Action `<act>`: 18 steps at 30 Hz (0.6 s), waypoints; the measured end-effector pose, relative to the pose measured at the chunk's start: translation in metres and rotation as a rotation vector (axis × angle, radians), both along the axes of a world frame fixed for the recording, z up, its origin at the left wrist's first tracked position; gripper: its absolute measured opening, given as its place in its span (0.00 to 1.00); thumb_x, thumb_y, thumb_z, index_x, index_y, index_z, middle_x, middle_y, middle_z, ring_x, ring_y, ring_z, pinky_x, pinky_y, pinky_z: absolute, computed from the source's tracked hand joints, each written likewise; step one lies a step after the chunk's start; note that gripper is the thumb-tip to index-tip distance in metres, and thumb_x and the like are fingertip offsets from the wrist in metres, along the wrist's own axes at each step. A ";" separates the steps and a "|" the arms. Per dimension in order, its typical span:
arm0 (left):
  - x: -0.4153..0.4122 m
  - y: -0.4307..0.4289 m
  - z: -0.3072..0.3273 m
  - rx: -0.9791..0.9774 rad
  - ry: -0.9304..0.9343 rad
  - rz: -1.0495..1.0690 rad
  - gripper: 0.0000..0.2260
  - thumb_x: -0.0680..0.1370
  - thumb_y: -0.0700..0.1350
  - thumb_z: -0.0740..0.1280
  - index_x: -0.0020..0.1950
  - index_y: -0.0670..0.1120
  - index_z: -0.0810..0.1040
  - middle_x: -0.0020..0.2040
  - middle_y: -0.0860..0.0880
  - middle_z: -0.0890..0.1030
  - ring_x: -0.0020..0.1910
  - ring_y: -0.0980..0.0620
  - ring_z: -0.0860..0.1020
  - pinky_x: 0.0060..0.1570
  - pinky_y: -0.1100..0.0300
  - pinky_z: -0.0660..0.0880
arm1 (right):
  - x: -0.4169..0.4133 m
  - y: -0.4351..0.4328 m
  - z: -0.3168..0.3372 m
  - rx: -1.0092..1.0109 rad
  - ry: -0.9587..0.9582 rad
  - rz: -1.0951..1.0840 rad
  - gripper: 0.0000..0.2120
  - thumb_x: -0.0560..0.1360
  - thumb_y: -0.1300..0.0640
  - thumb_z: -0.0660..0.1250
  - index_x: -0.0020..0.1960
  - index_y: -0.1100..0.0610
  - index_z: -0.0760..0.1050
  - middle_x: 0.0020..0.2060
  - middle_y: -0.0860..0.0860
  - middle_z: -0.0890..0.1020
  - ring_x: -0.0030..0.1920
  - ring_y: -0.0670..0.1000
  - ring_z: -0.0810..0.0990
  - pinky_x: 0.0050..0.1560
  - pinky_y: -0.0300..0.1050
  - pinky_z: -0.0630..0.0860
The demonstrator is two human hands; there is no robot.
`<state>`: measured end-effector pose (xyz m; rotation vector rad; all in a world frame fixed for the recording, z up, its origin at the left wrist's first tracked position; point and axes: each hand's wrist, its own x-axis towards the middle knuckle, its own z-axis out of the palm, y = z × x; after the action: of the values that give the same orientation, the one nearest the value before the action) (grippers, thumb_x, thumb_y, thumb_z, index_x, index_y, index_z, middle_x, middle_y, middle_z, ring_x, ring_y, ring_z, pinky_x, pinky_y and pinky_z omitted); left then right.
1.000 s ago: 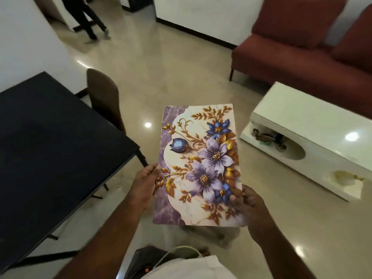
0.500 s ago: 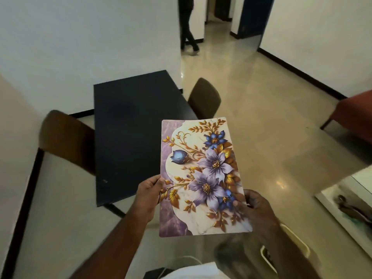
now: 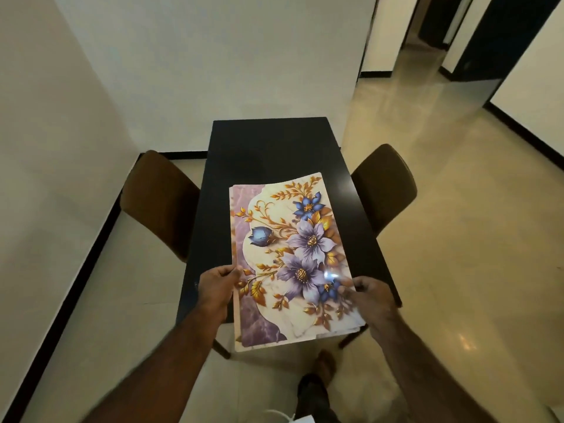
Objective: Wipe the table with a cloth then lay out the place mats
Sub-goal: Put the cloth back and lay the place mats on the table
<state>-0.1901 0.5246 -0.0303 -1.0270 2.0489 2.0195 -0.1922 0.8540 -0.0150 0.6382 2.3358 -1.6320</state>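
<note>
The person is standing at the near end of the black table point(image 3: 268, 154), holding the place mats point(image 3: 293, 257) above it. The left hand point(image 3: 217, 283) is pinching the left edge, the right hand point(image 3: 367, 296) is gripping the right (brown chairs point(image 3: 158, 203) are flanking the table).

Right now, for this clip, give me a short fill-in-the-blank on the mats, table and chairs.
1. The mats are held by ____ hands, the left hand and the right hand.
2. The table top is ____ in colour.
3. ____ brown chairs show, a left chair and a right chair.
4. The flowers printed on the top mat are mostly ____.

Missing words: both; black; Two; purple
</note>
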 end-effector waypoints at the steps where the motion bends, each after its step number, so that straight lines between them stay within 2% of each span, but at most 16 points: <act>1: -0.016 0.001 -0.006 -0.009 -0.001 0.027 0.07 0.82 0.45 0.77 0.57 0.43 0.86 0.47 0.45 0.91 0.46 0.44 0.91 0.52 0.40 0.88 | -0.021 -0.001 -0.006 0.008 -0.005 0.027 0.06 0.76 0.61 0.82 0.50 0.56 0.87 0.44 0.53 0.90 0.39 0.49 0.89 0.34 0.44 0.84; 5: -0.073 0.009 -0.037 -0.129 -0.070 0.122 0.05 0.81 0.44 0.79 0.53 0.44 0.87 0.44 0.46 0.90 0.43 0.45 0.91 0.48 0.43 0.88 | -0.106 -0.002 -0.037 0.018 -0.025 0.115 0.05 0.77 0.61 0.81 0.49 0.54 0.87 0.47 0.51 0.89 0.45 0.51 0.90 0.45 0.50 0.89; 8: -0.106 0.008 -0.063 -0.199 -0.147 0.194 0.08 0.80 0.48 0.79 0.54 0.45 0.88 0.44 0.47 0.90 0.43 0.45 0.91 0.48 0.40 0.88 | -0.153 -0.008 -0.066 0.073 -0.066 0.172 0.05 0.78 0.59 0.81 0.48 0.51 0.86 0.47 0.50 0.89 0.45 0.50 0.90 0.47 0.56 0.90; 12: -0.125 0.008 -0.088 -0.338 -0.207 0.216 0.08 0.82 0.49 0.77 0.54 0.44 0.87 0.48 0.47 0.89 0.46 0.45 0.88 0.46 0.46 0.87 | -0.193 -0.020 -0.095 0.155 -0.105 0.259 0.06 0.79 0.58 0.79 0.46 0.48 0.86 0.45 0.47 0.88 0.44 0.48 0.89 0.47 0.53 0.89; 14: -0.124 0.005 -0.095 -0.384 -0.247 0.195 0.10 0.83 0.51 0.76 0.55 0.45 0.87 0.48 0.48 0.88 0.47 0.45 0.88 0.48 0.44 0.87 | -0.202 -0.027 -0.105 0.173 -0.140 0.302 0.06 0.80 0.57 0.78 0.47 0.48 0.86 0.45 0.46 0.88 0.44 0.47 0.89 0.48 0.52 0.89; 16: -0.123 -0.008 -0.115 -0.420 -0.324 0.170 0.12 0.83 0.58 0.75 0.55 0.49 0.87 0.49 0.48 0.88 0.47 0.44 0.87 0.52 0.38 0.86 | -0.210 -0.033 -0.116 0.186 -0.165 0.341 0.04 0.81 0.56 0.78 0.50 0.47 0.86 0.46 0.44 0.87 0.45 0.45 0.88 0.49 0.49 0.89; 18: -0.120 -0.037 -0.167 -0.517 -0.414 0.152 0.19 0.79 0.69 0.71 0.51 0.55 0.85 0.48 0.50 0.87 0.48 0.45 0.86 0.56 0.33 0.83 | -0.215 -0.041 -0.125 0.228 -0.172 0.403 0.03 0.81 0.54 0.77 0.54 0.47 0.87 0.47 0.43 0.87 0.46 0.44 0.86 0.50 0.46 0.87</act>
<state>-0.3097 0.4876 -0.1978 -1.5662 2.3417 1.1859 -0.4067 0.8130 -0.1399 0.3028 2.3485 -1.1051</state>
